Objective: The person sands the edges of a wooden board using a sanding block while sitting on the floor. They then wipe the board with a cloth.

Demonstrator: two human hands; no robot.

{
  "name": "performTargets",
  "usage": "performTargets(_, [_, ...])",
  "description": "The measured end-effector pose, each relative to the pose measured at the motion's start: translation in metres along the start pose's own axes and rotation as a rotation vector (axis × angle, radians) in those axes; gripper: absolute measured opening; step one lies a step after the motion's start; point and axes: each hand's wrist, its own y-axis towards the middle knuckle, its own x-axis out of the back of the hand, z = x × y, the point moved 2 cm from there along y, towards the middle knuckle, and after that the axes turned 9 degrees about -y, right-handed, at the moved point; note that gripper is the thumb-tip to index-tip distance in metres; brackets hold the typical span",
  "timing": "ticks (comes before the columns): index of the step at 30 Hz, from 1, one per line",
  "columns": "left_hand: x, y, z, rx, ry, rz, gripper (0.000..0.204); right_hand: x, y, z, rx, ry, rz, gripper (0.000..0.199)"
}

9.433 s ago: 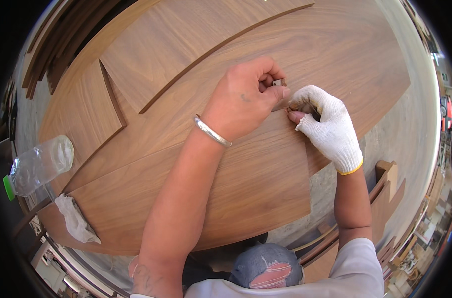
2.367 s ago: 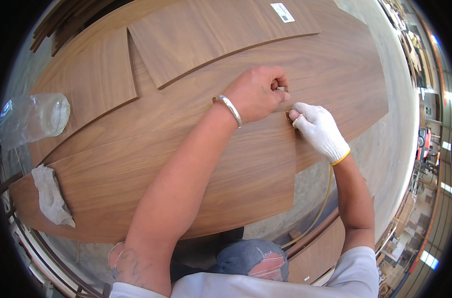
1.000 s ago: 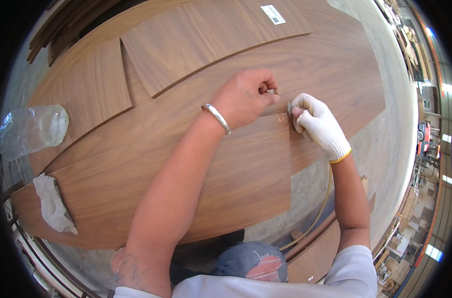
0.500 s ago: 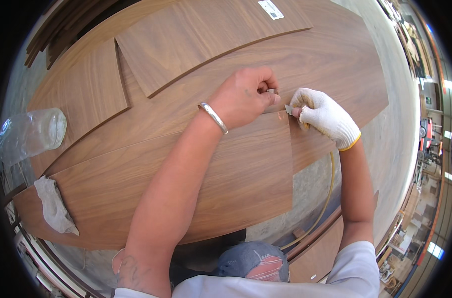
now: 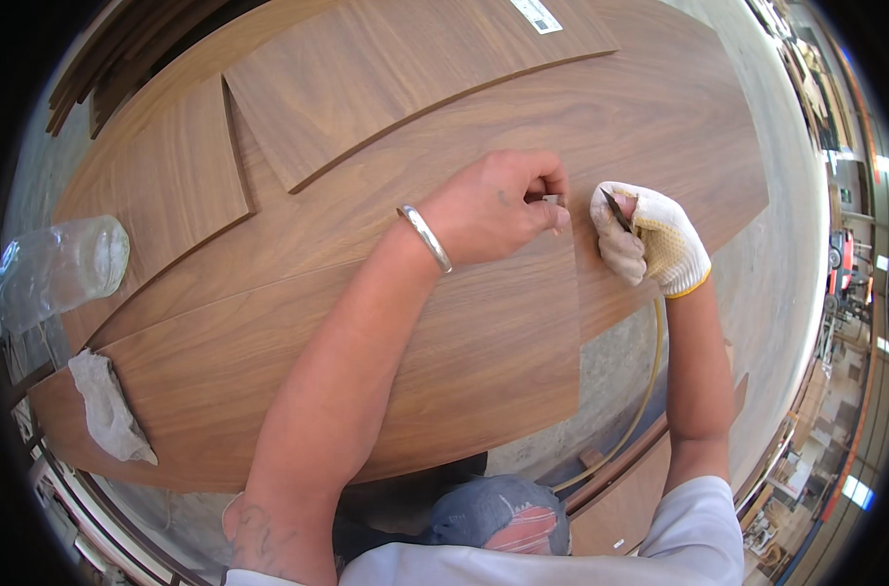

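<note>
R gloved hand (image 5: 656, 239), grip clenched on thin dark blade (image 5: 615, 208) over wood panel (image 5: 674, 146); prob. light, stiff, sharp: best held by blunt end. L hand (image 5: 498, 205) pinches small pc. (image 5: 552, 199), type unclear.

The smooth wooden panel (image 5: 444, 352) across the middle, the smaller rectangular board (image 5: 161, 161) at upper left and the longer board (image 5: 395, 83) at the top are brown with darker streaked grain. Right of centre, the right hand (image 5: 649, 239) wears a white knitted glove (image 5: 693, 259), yellow-edged and yellow-dotted on the palm, against a dark pointed blade (image 5: 615, 209); the metal bracelet (image 5: 426, 237) mid-frame is silver. The plastic bottle (image 5: 63, 269) at left is clear, the crumpled cloth (image 5: 107, 410) at lower left greyish-white, the thin hose (image 5: 649, 381) at lower right yellow, and the ripped denim (image 5: 464, 508) at bottom centre faded blue.
</note>
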Motion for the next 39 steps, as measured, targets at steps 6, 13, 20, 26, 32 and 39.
performTargets(6, [0.001, 0.000, 0.002, 0.036, -0.036, 0.007, 0.010, 0.002, -0.001, -0.013, -0.002, 0.145, 0.098, 0.036])
performTargets(13, [0.010, -0.005, -0.003, 0.039, 0.040, 0.116, 0.010, -0.006, -0.004, -0.013, 0.050, 0.123, -0.035, 0.035])
performTargets(20, [0.015, -0.008, -0.002, 0.038, 0.014, 0.123, 0.011, -0.043, -0.016, -0.005, 0.063, -0.208, -0.353, 0.029])
performTargets(26, [0.011, -0.005, 0.000, 0.031, -0.015, 0.030, 0.009, -0.067, -0.022, -0.025, 0.223, -0.588, -0.631, 0.040])
performTargets(32, [0.013, -0.004, 0.002, 0.052, 0.001, -0.005, 0.010, -0.086, -0.026, -0.034, 0.360, -1.245, -0.862, 0.049])
performTargets(39, [0.013, -0.003, 0.005, -0.024, -0.069, -0.053, 0.013, -0.096, -0.029, -0.040, 0.364, -1.255, -0.870, 0.047])
